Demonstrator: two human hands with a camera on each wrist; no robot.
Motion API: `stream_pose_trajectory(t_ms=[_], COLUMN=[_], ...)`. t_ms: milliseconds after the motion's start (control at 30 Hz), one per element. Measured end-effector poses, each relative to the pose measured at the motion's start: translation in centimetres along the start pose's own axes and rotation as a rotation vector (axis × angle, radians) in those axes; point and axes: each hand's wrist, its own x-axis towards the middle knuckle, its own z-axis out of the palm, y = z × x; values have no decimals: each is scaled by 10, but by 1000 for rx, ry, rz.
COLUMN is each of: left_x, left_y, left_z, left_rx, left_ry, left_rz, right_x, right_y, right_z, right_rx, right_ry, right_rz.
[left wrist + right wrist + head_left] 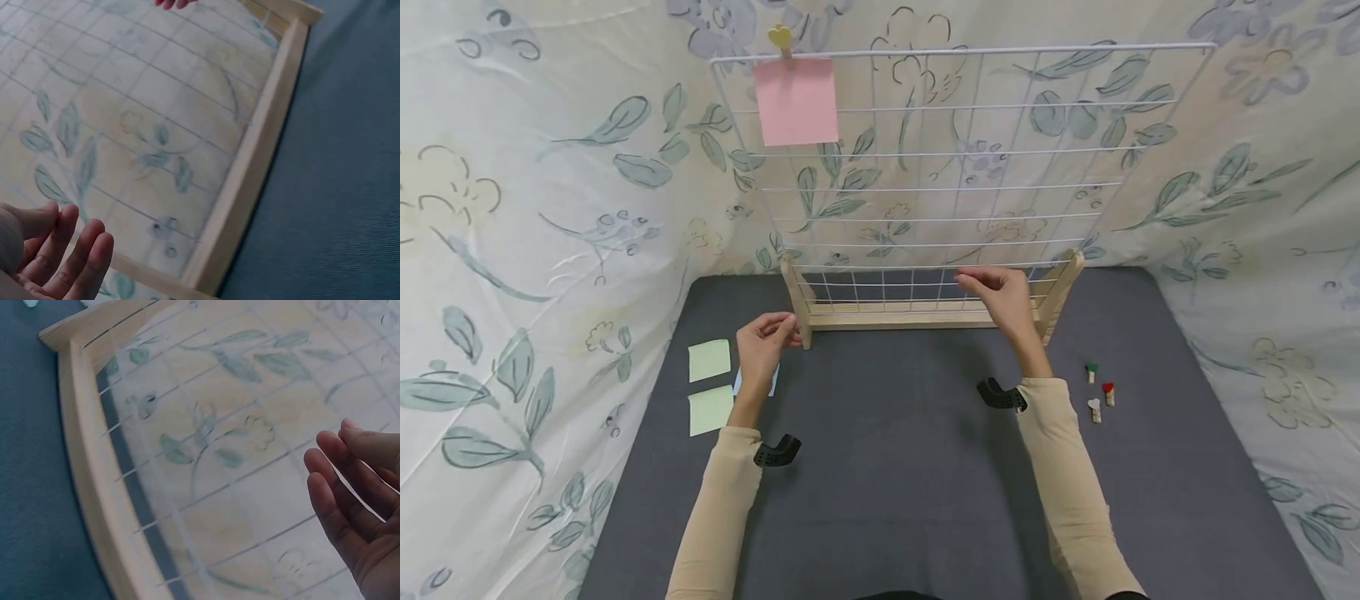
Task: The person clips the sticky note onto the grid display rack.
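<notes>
A white wire grid [970, 152] stands upright in a wooden base [895, 319]. From its upper left hangs a pink paper note [796, 102], under a clothespin with a yellow heart [781, 37]. My left hand [767, 340] hovers by the base's left foot, fingers loosely bent; in the left wrist view its thumb and index fingertip meet with nothing visible between them. In front of the grid's lower right, my right hand [1002, 293] is raised with relaxed fingers. The right wrist view shows that hand [362, 494] holding nothing.
Two pale green notes [709, 360] lie on the dark table [880, 467] at left. A light blue note [773, 382] is partly hidden by my left arm. At right lie small clothespins topped green [1092, 372], red [1108, 393] and white [1095, 410]. Floral cloth [572, 208] surrounds the table.
</notes>
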Motion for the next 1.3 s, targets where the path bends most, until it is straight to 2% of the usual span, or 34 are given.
stream_pose_trajectory(t_ms=[100, 233, 300, 500, 700, 900, 1167, 1300], left_x=[-7, -12, -11, -14, -17, -23, -38, -45], left_y=[1, -10, -22, -38, -50, -58, -65, -66], left_z=[4, 3, 1, -8, -27, -55, -89, -103], left_rx=[7, 2, 0, 3, 36, -11, -50, -58], left_ry=[-3, 4, 13, 62, 110, 211, 291, 335], left_rz=[-45, -89, -105, -116, -119, -144, -180, -198], right_x=[-7, -15, -20, -33, -48, -65, -89, -99], right_y=[13, 26, 32, 53, 71, 86, 135, 143], right_z=[-2, -2, -3, -7, -17, -33, -60, -74], right_rx=[19, 37, 32, 58, 40, -42, -115, -201], right_ry=[1, 2, 10, 31, 53, 90, 146, 155], right_rz=[16, 47, 66, 124, 147, 154, 224, 237])
